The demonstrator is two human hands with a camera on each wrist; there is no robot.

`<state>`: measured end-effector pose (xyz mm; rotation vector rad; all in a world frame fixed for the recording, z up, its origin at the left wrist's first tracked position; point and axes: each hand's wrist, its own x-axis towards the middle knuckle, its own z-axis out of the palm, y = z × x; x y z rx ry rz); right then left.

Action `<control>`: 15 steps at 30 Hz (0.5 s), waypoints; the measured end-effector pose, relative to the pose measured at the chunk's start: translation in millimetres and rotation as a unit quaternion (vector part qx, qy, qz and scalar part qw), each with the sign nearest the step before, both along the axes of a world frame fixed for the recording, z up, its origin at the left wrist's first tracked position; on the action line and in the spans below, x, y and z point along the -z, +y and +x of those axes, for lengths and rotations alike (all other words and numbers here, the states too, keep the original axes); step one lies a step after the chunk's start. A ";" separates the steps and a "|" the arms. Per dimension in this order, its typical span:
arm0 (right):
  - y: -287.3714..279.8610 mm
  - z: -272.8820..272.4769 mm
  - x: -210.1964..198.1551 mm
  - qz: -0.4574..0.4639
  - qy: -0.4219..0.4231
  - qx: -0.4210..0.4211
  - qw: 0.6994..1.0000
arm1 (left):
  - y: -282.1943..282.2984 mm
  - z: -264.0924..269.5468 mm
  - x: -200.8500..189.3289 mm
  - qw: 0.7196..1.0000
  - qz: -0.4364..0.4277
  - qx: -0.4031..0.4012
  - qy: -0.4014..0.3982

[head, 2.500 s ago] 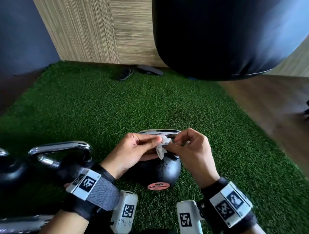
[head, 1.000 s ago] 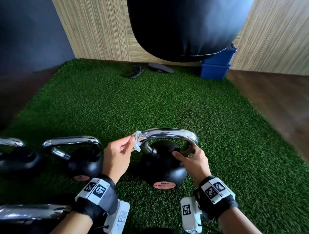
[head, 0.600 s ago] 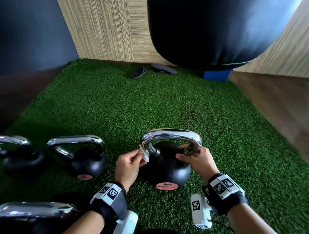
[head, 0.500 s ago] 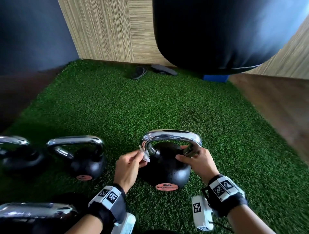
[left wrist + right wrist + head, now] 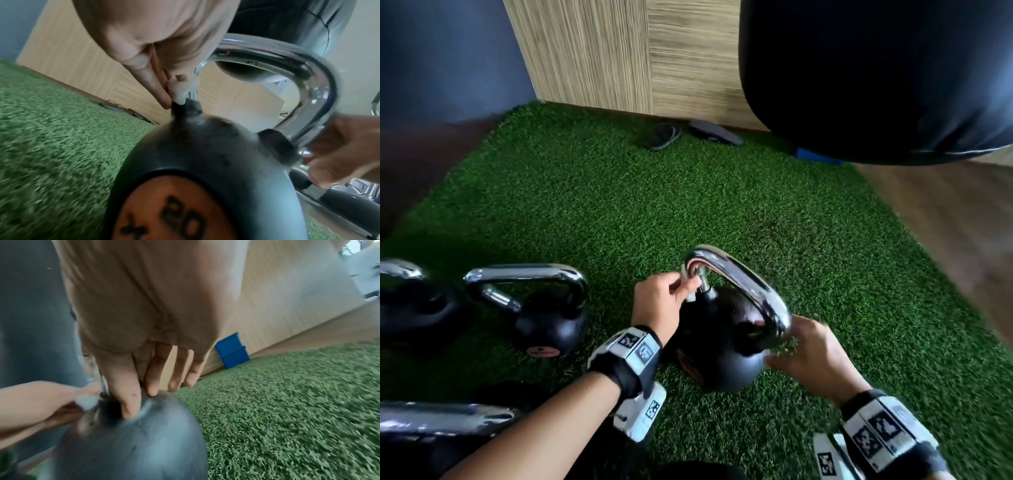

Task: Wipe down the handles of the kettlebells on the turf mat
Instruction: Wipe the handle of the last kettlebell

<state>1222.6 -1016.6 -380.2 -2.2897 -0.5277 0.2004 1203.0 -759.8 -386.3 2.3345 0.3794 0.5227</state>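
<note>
A black kettlebell (image 5: pixel 719 349) with a chrome handle (image 5: pixel 739 274) stands on the green turf mat (image 5: pixel 619 205), turned so the handle runs away from me. My left hand (image 5: pixel 683 286) pinches a small white wipe (image 5: pixel 691 295) round the far leg of the handle, just above the ball. The left wrist view shows the wipe (image 5: pixel 180 92) wrapped on that leg between fingers and thumb. My right hand (image 5: pixel 777 356) rests on the ball beside the near leg. In the right wrist view its fingers (image 5: pixel 152 386) lie straight on the black ball (image 5: pixel 133 443).
A second kettlebell (image 5: pixel 548 322) stands to the left, a third (image 5: pixel 410 301) at the left edge, and another chrome handle (image 5: pixel 441 416) lies bottom left. A black punching bag (image 5: pixel 876 75) hangs above. Slippers (image 5: pixel 664 135) and a blue bin (image 5: pixel 232 350) sit by the wall.
The kettlebell has turned, so its handle now runs front to back instead of sideways. My left hand stayed on the handle's leg with the wipe; my right hand came nearer to me.
</note>
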 end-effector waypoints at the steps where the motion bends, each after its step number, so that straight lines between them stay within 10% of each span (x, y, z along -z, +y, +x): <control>1: -0.9 -4.2 -4.9 -0.025 -0.043 -0.050 0.998 | -2.9 8.0 -5.7 0.999 0.021 0.004 0.031; 10: 30.7 8.7 -6.7 -0.014 -0.133 -0.131 0.982 | -13.8 46.0 -30.2 0.984 0.060 0.082 0.146; 15: 60.3 41.8 13.4 0.036 0.056 -0.070 0.995 | -1.8 26.7 -24.4 0.985 -0.040 0.149 0.083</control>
